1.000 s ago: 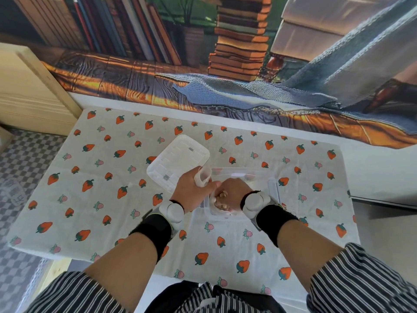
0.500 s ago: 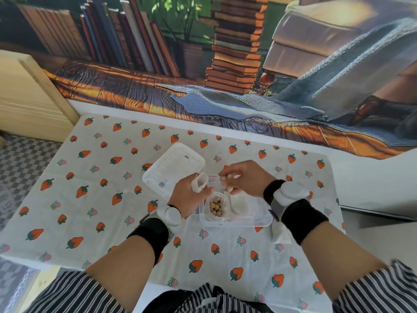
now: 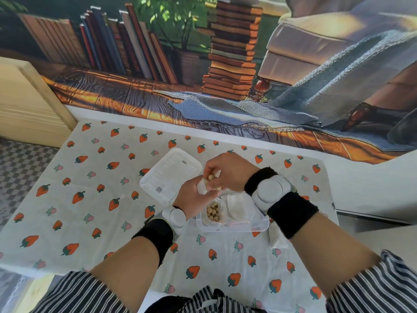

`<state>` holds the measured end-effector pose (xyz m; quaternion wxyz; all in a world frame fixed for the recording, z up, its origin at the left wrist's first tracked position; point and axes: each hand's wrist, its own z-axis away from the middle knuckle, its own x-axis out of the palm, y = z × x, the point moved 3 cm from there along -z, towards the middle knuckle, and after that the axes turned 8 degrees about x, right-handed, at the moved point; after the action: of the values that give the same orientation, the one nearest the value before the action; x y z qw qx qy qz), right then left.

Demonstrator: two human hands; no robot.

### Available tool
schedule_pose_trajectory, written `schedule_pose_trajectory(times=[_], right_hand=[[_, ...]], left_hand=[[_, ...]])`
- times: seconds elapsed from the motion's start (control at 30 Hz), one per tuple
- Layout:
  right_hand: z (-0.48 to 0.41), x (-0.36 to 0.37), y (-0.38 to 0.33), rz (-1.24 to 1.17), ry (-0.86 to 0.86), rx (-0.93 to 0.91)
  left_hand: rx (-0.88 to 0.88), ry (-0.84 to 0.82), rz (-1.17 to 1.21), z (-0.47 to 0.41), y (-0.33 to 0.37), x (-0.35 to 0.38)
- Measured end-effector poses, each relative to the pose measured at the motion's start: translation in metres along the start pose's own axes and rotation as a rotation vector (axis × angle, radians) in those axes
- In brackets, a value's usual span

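- Left hand (image 3: 191, 198): fingers curled round a small white pouch (image 3: 201, 188), just above the clear box (image 3: 234, 227) mid-counter.
- Right hand (image 3: 228, 170): fingers pinching beans (image 3: 211, 177) at the pouch's mouth.
- Lid (image 3: 169, 175) lies left of the box.

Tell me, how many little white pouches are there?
3: one pouch gripped by the left hand, one inside the clear box, one on the tablecloth right of the box. Others may be hidden.

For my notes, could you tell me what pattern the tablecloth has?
Tablecloth: orange and pink strawberries on white; head view.
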<state>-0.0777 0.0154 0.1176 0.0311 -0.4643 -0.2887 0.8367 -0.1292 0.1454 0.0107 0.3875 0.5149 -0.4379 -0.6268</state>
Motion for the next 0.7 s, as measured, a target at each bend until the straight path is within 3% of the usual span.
schedule_pose_trajectory(times=[0.17, 0.43, 0.7], right_hand=[[-0.001, -0.004, 0.003, -0.060, 0.000, 0.010], [0.003, -0.004, 0.010, -0.818, -0.219, 0.118], [-0.003, 0.005, 0.024, -1.046, -0.229, 0.177]], left_hand=[[0.008, 0.008, 0.048, 0.000, 0.001, 0.001], [0.024, 0.018, 0.127, -0.002, 0.010, 0.004], [0.053, -0.013, 0.136, -0.007, 0.009, 0.003]])
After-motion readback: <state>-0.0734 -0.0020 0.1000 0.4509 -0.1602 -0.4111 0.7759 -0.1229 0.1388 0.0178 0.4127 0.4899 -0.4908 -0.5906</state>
